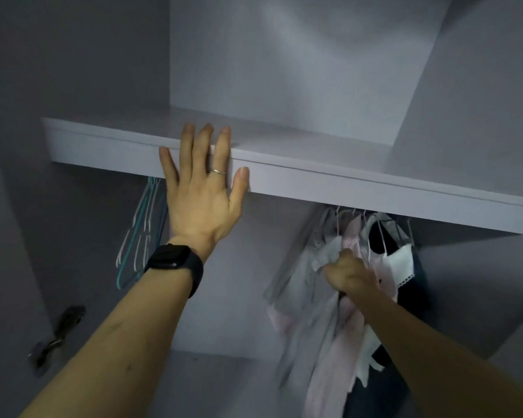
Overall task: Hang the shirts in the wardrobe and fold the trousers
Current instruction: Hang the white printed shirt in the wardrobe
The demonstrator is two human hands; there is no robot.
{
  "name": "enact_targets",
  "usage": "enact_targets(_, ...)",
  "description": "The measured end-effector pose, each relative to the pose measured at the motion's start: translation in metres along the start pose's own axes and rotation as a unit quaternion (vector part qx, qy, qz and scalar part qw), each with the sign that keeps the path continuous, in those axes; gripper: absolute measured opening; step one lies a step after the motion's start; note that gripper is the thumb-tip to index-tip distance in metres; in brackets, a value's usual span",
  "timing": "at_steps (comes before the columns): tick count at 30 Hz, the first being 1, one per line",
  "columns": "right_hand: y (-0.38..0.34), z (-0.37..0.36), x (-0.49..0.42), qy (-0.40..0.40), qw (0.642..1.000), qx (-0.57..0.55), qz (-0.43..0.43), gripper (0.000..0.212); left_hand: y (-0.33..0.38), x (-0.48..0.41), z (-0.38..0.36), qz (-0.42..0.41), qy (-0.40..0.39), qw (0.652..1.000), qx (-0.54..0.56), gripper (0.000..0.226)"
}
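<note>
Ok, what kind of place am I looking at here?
Most likely the inside of a wardrobe: a shelf spans it, shirts hang below it on the right, and spare hangers hang on the left.

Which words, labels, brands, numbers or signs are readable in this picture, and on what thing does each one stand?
None: no text can be read in this picture.
Black smartwatch on the left wrist: its screen is dark, nothing shows.
Pale hanging shirts gripped by the right hand: blurred, no label legible.
Pale grey wardrobe shelf: plain.
</note>
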State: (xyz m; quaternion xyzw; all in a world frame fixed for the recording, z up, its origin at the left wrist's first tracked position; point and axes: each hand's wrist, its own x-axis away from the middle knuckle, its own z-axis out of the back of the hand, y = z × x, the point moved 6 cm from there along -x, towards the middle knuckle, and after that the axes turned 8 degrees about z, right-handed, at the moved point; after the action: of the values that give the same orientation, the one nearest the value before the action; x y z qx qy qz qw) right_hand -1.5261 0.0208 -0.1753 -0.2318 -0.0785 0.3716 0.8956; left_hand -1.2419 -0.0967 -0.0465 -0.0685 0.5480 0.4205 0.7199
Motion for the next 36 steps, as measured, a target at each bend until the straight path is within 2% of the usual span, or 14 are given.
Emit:
enact_targets(3, -0.004, 0.017, 0.038, -0.005, 0.997, -0.067, 0.029, 0.062, 0.005, 0.002, 0.007, 0.033, -0.050, 0.998, -0.005, 0.062)
enact_targets(6, -0.008, 0.044, 0.085, 0.046, 0.987, -0.134, 0.075, 0.046, 0.013, 0.008, 0.016, 0.071, -0.116, 0.991, -0.005, 0.067)
enact_targets(10, -0.012, 0.078, 0.161, 0.118, 0.945, -0.267, 0.150, 0.032, 0.031, 0.042, 0.035, 0.063, -0.187, 0.980, 0.022, 0.075)
enact_targets(14, 0.006, 0.082, 0.226, 0.161, 0.923, -0.309, 0.166, 0.024, 0.054, 0.117, 0.051, 0.069, -0.273, 0.955, 0.095, 0.077)
enact_targets(17, 0.026, 0.064, 0.250, 0.183, 0.921, -0.294, 0.179, 0.023, 0.072, 0.177, 0.051, 0.045, -0.341, 0.934, 0.099, 0.076)
enact_targets(23, 0.088, 0.025, 0.276, 0.165, 0.956, -0.182, 0.159, 0.027, 0.104, 0.276, 0.030, 0.005, -0.467, 0.881, 0.074, 0.077)
enact_targets(30, 0.167, 0.001, 0.310, 0.138, 0.981, -0.113, 0.073, 0.031, 0.147, 0.344, 0.002, -0.048, -0.562, 0.820, 0.098, 0.072)
enact_targets(34, 0.204, -0.011, 0.344, 0.149, 0.985, -0.083, 0.004, 0.058, 0.178, 0.378, -0.006, -0.101, -0.600, 0.782, 0.135, 0.063)
enact_targets(36, 0.220, -0.009, 0.368, 0.176, 0.982, -0.040, -0.056, 0.049, 0.198, 0.393, -0.007, -0.138, -0.620, 0.753, 0.170, 0.060)
